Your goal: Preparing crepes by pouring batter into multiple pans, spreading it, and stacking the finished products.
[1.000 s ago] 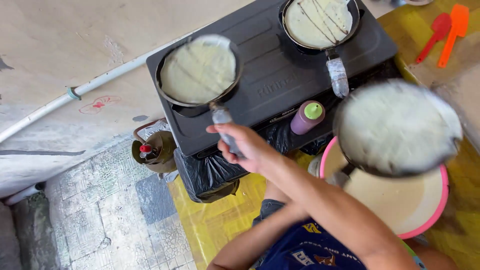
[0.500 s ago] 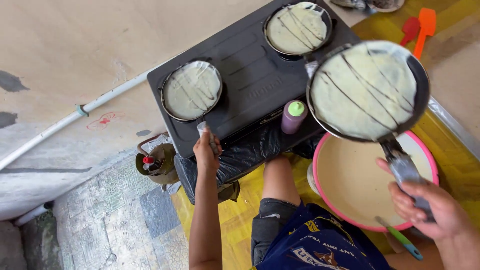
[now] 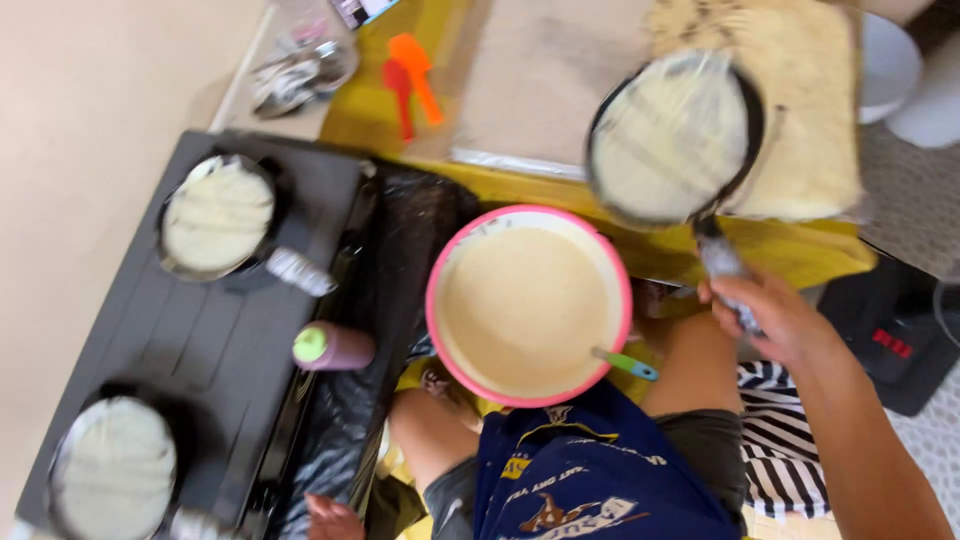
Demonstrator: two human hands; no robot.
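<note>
- Nearest the camera, the left hand shows only at the bottom edge, low beside the black stove. Just a few fingertips are in view, lying loosely together with nothing between them; whether the rest of that hand is curled or flat cannot be told.
- Also close in, a second pan with a pale round of batter sits on the stove's near-left corner.
- At the right, the right hand has its fingers wrapped tight around the wrapped handle of the pan.
- Between the knees stands a pink bowl full of cream batter, with a green-handled tool resting on its near-right rim.
- Left of the bowl, a purple bottle with a green cap lies on its side on the stove's right edge.
- Farther off, a third pan with batter sits on the stove's far burner, its handle pointing toward the bottle.
- The held pan is lifted, beyond the bowl and over the yellow cloth. Its long axis runs from the handle at the hand up and away to the left; the round dish, coated with thin pale batter, faces the camera and is blurred.
- Beyond it lies a tan sheet and a crumbly pale mat.
- Farthest, an orange spatula and a red one lie side by side.
</note>
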